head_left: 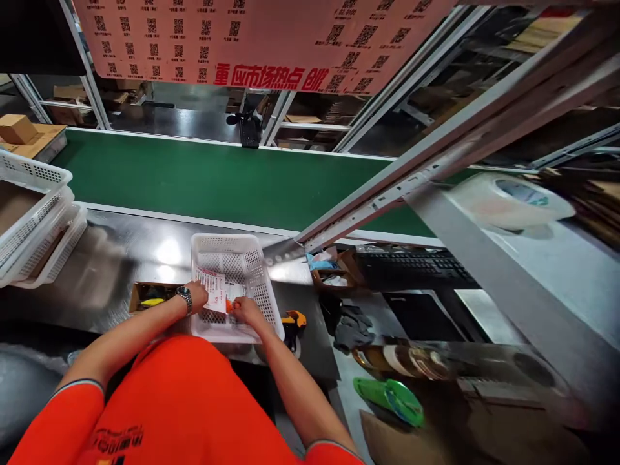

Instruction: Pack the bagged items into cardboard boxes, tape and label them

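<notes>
A white perforated plastic basket (pixel 268 303) sits on the metal table in front of my body. My left hand (pixel 197 297), with a watch on the wrist, is closed on the left edge of a white paper slip (pixel 216 292) with red and black print, over the basket. At the slip's lower right, my right hand (pixel 246 310) is closed around a small orange object (pixel 229 306); its shape is mostly hidden by my fingers. Another printed white paper (pixel 236 290) lies inside the basket behind the slip.
Stacked white baskets (pixel 72 242) stand at the left. A small cardboard box (pixel 138 297) is beside my left wrist, and a yellow-and-black tape dispenser (pixel 294 321) right of the basket. A green conveyor belt (pixel 217 177) runs behind; a slanted metal post (pixel 387 184) rises at right.
</notes>
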